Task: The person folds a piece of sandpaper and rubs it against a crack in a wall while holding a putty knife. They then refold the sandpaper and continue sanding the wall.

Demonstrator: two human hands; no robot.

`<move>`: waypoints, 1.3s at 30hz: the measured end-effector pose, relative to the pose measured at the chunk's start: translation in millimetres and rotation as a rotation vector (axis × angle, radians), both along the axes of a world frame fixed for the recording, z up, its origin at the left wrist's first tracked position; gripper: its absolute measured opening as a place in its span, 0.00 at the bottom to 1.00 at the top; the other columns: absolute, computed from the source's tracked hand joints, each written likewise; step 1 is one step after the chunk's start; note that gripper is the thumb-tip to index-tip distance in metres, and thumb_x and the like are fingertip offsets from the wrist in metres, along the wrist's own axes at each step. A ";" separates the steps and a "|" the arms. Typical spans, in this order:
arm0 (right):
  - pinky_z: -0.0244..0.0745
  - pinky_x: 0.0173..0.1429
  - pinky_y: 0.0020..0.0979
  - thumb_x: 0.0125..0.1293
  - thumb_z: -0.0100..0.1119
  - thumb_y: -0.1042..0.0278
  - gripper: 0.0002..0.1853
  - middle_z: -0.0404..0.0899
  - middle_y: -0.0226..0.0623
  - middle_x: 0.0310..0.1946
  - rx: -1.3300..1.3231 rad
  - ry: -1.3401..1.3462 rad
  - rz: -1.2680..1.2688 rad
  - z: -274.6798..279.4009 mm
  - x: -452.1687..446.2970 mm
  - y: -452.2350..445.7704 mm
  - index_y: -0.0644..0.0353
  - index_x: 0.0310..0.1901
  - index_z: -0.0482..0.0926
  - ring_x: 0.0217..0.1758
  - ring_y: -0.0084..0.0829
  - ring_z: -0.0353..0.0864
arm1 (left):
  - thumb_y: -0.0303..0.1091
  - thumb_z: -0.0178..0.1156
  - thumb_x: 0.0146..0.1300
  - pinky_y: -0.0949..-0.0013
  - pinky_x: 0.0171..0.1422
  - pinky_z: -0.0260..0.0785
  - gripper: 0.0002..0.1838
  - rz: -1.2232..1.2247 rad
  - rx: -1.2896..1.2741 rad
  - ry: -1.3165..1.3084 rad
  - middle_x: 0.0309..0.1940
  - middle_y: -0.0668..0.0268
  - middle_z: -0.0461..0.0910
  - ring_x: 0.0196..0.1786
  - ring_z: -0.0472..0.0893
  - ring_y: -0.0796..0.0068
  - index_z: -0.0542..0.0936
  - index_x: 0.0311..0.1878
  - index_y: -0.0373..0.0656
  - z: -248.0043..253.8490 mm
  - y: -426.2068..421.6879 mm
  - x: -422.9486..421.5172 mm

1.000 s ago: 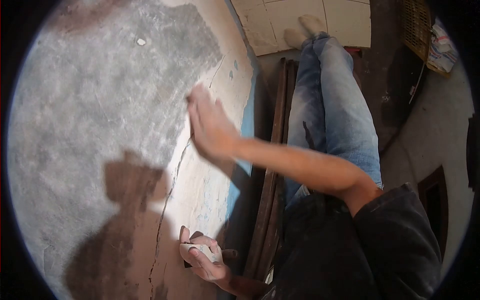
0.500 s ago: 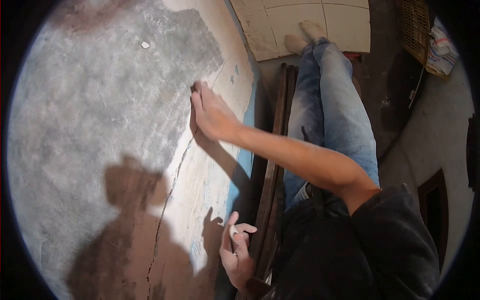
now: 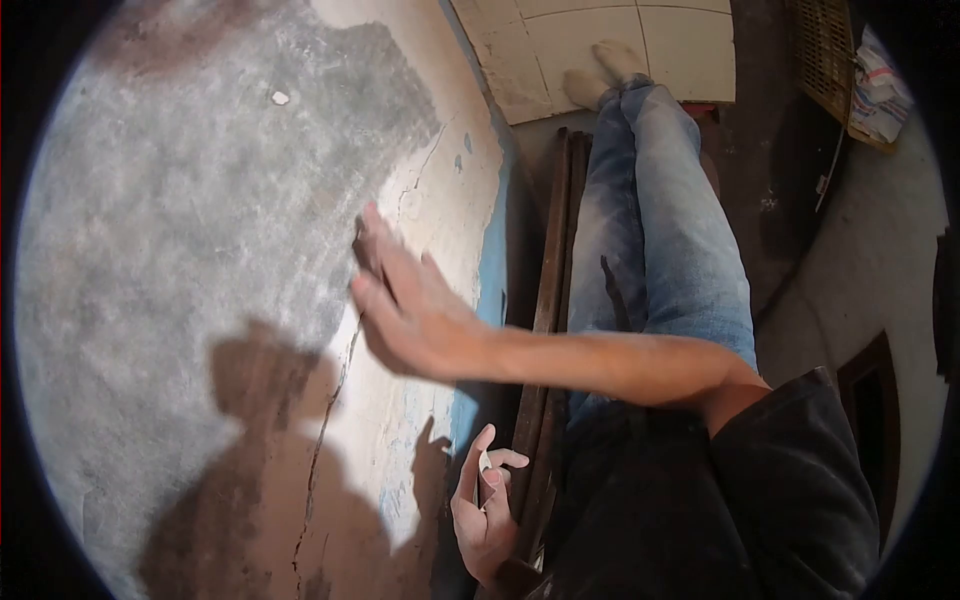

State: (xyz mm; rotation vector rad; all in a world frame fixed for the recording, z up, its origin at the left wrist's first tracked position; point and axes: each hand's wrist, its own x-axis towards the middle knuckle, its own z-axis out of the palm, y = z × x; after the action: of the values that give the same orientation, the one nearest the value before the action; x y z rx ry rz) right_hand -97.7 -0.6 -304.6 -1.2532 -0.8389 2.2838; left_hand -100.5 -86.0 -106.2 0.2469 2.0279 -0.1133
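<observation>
My right hand (image 3: 415, 315) lies against the wall (image 3: 200, 200) at the edge between grey plaster and a pale strip, fingers stretched out. A dark patch shows beside its fingertips; I cannot tell whether it is shadow or a thing. A long crack (image 3: 316, 460) runs down the wall below this hand. Lower down, my left hand (image 3: 485, 510) is off the wall, with a small, thin white piece (image 3: 485, 463) between its bent fingers. Part of the piece is hidden by the fingers.
Dark wooden beams (image 3: 552, 260) run between the wall and my jeans (image 3: 680, 210). My feet rest on a tiled surface (image 3: 580, 45) at the top. A yellow crate (image 3: 825, 60) and a white bag (image 3: 880, 95) are at upper right. Shadows fall on the wall.
My right hand first moved little, then slid down the wall. My left hand has moved right, away from the wall, and turned, still with the white piece.
</observation>
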 end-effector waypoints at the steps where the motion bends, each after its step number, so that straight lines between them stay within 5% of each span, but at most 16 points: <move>1: 0.35 0.77 0.58 0.74 0.30 0.46 0.40 0.40 0.57 0.76 -0.014 0.045 0.050 11.0 8.9 1.5 0.62 0.75 0.29 0.80 0.51 0.36 | 0.48 0.48 0.74 0.77 0.45 0.64 0.28 0.001 0.000 0.002 0.37 0.65 0.80 0.35 0.70 0.82 0.69 0.65 0.33 -1.7 0.8 1.2; 6: 0.31 0.78 0.58 0.71 0.34 0.39 0.47 0.36 0.54 0.77 -0.105 -0.093 -0.006 -43.5 -10.2 24.0 0.59 0.74 0.21 0.80 0.51 0.36 | 0.48 0.47 0.74 0.78 0.45 0.64 0.28 0.013 0.010 0.016 0.38 0.65 0.80 0.37 0.71 0.81 0.69 0.66 0.33 1.7 3.0 5.1; 9: 0.28 0.77 0.58 0.65 0.28 0.24 0.55 0.33 0.60 0.76 -0.036 -0.069 0.006 -23.4 -6.5 26.0 0.63 0.72 0.17 0.79 0.54 0.37 | 0.48 0.47 0.74 0.77 0.48 0.65 0.28 -0.031 -0.018 -0.005 0.38 0.65 0.81 0.41 0.74 0.79 0.69 0.66 0.33 3.4 4.7 4.5; 13: 0.33 0.77 0.58 0.65 0.28 0.26 0.55 0.31 0.60 0.76 0.001 0.038 0.096 3.7 6.9 19.9 0.66 0.71 0.19 0.79 0.53 0.35 | 0.43 0.46 0.75 0.77 0.47 0.65 0.26 -0.019 -0.063 -0.047 0.38 0.65 0.81 0.40 0.73 0.80 0.68 0.66 0.33 1.8 3.2 5.1; 16: 0.33 0.77 0.60 0.70 0.32 0.35 0.48 0.41 0.66 0.74 -0.026 -0.124 0.031 -35.6 -10.6 30.5 0.58 0.73 0.20 0.79 0.58 0.38 | 0.40 0.45 0.75 0.77 0.46 0.65 0.24 -0.074 -0.037 -0.053 0.38 0.65 0.81 0.39 0.73 0.80 0.68 0.66 0.33 0.5 3.5 6.2; 20: 0.34 0.76 0.61 0.69 0.30 0.32 0.49 0.45 0.73 0.70 -0.035 -0.142 0.045 -33.0 -11.4 42.4 0.57 0.73 0.19 0.78 0.61 0.41 | 0.38 0.46 0.75 0.73 0.52 0.67 0.24 -0.075 -0.057 -0.058 0.39 0.63 0.81 0.43 0.76 0.75 0.67 0.67 0.32 4.8 10.2 6.0; 21: 0.33 0.76 0.61 0.66 0.27 0.25 0.53 0.35 0.66 0.74 -0.025 -0.079 0.148 -15.8 -3.8 44.1 0.60 0.72 0.18 0.78 0.59 0.36 | 0.38 0.46 0.75 0.72 0.54 0.67 0.24 -0.064 -0.076 -0.064 0.39 0.62 0.82 0.45 0.77 0.73 0.67 0.67 0.32 4.2 11.2 6.5; 26: 0.35 0.75 0.63 0.64 0.24 0.22 0.54 0.41 0.75 0.71 -0.085 -0.088 0.149 -24.8 -4.9 45.6 0.56 0.73 0.17 0.77 0.63 0.38 | 0.39 0.46 0.75 0.77 0.46 0.66 0.24 -0.094 -0.032 -0.067 0.39 0.65 0.81 0.37 0.73 0.80 0.68 0.66 0.32 1.9 4.2 4.1; 29: 0.31 0.76 0.61 0.68 0.25 0.28 0.48 0.44 0.74 0.70 -0.086 -0.124 0.179 -41.9 -4.2 60.1 0.54 0.74 0.19 0.78 0.63 0.38 | 0.39 0.46 0.75 0.78 0.45 0.65 0.24 -0.045 -0.040 -0.073 0.39 0.65 0.81 0.35 0.73 0.82 0.67 0.67 0.32 5.0 8.9 6.1; 33: 0.35 0.74 0.65 0.64 0.19 0.22 0.53 0.42 0.79 0.69 0.051 -0.003 0.247 -6.1 2.7 42.4 0.60 0.73 0.19 0.76 0.65 0.43 | 0.40 0.46 0.75 0.76 0.48 0.66 0.25 -0.029 -0.046 -0.100 0.39 0.64 0.82 0.40 0.75 0.79 0.67 0.66 0.32 2.5 7.5 4.4; 39: 0.34 0.75 0.64 0.64 0.20 0.23 0.53 0.43 0.79 0.69 -0.041 -0.119 0.232 -45.9 -2.9 54.7 0.59 0.73 0.20 0.75 0.66 0.44 | 0.42 0.46 0.75 0.76 0.49 0.66 0.26 -0.064 -0.030 -0.068 0.39 0.61 0.82 0.40 0.75 0.78 0.67 0.66 0.29 1.7 8.0 6.1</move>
State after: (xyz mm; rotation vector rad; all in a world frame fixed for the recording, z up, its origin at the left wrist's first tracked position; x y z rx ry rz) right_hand -100.6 54.1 -350.5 -1.3860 -1.0326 2.4348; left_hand -94.3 -78.0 -104.6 0.2930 1.9503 -0.1724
